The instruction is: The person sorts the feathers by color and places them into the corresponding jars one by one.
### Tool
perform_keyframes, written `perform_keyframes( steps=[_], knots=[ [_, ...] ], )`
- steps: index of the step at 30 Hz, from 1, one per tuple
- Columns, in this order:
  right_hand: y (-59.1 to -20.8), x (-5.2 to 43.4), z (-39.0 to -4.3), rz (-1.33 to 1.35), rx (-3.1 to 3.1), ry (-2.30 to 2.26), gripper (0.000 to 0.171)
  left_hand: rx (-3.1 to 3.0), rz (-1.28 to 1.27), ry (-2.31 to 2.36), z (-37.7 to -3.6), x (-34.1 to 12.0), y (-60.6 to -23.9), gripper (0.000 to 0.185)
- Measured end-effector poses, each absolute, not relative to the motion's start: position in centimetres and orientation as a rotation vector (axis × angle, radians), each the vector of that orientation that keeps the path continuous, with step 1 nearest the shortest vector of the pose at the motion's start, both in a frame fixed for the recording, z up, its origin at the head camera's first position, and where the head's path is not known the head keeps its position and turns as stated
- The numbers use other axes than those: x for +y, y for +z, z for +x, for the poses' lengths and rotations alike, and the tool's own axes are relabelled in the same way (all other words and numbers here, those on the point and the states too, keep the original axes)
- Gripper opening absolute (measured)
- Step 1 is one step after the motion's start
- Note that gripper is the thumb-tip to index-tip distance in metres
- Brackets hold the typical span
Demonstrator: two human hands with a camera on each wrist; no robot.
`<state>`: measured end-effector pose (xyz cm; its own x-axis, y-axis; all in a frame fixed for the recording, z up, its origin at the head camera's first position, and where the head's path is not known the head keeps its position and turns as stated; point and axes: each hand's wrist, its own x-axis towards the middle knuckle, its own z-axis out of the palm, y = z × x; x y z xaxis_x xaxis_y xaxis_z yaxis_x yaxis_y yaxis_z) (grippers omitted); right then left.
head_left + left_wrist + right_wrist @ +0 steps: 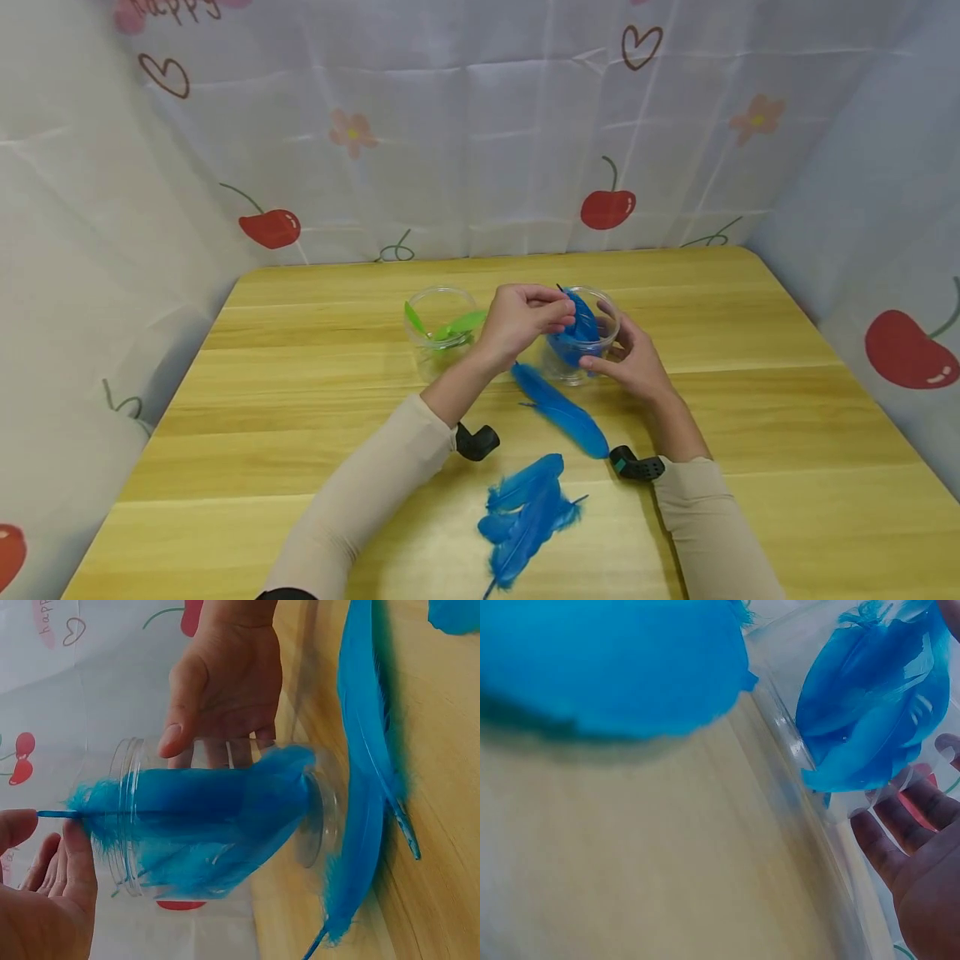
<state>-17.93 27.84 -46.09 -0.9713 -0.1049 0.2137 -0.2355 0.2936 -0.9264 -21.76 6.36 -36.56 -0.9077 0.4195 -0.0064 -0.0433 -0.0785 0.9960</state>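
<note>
The left hand [521,321] pinches the quill of a blue feather [581,321] at the mouth of a clear jar [581,358], fingers curled tight around the stem. The right hand [633,362] cups the jar's side with fingers fairly straight, steadying it rather than gripping. Nearest the person, below both wrists, lies a loose bunch of blue feathers [525,517]. Between the forearms a long single feather [562,408] rests on the table [787,433], its tip just beside the jar. Left of the left hand stands a second jar [442,333] holding green feathers [450,327]. The blue jar looks already well filled, so the vanes could bunch at the rim and bend. A firm push might tip the light jar, since the right hand only rests on it
</note>
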Motion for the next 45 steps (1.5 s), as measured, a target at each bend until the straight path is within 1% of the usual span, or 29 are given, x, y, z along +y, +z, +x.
perform_keyframes(
  steps=[9, 14, 25, 31, 39, 45],
  knots=[
    [-46.1, 27.8, -17.9, 0.322, -2.441, 1.768, 0.082, 1.871, 0.477, 2.076, -21.2, 5.8, -36.2, 0.023],
    [-46.1, 27.8, -17.9, 0.313, -2.441, 1.765, 0.082, 1.843, 0.515, 2.185, -20.4, 5.1, -36.1, 0.025],
    [-46.0, 27.6, -17.8, 0.296, -2.447, 1.760, 0.083, 1.852, 0.582, 2.332, -18.9, 3.5, -36.5, 0.019],
    [-46.1, 27.6, -17.9, 0.287, -2.457, 1.740, 0.083, 1.935, 0.622, 2.289, -17.9, 2.9, -36.6, 0.019],
    [-46.1, 27.5, -17.9, 0.295, -2.461, 1.740, 0.083, 1.978, 0.597, 2.296, -17.4, 2.2, -37.1, 0.017],
    [-46.0, 27.6, -17.8, 0.304, -2.462, 1.726, 0.083, 1.998, 0.561, 2.262, -16.8, 1.7, -38.2, 0.015]
  ],
)
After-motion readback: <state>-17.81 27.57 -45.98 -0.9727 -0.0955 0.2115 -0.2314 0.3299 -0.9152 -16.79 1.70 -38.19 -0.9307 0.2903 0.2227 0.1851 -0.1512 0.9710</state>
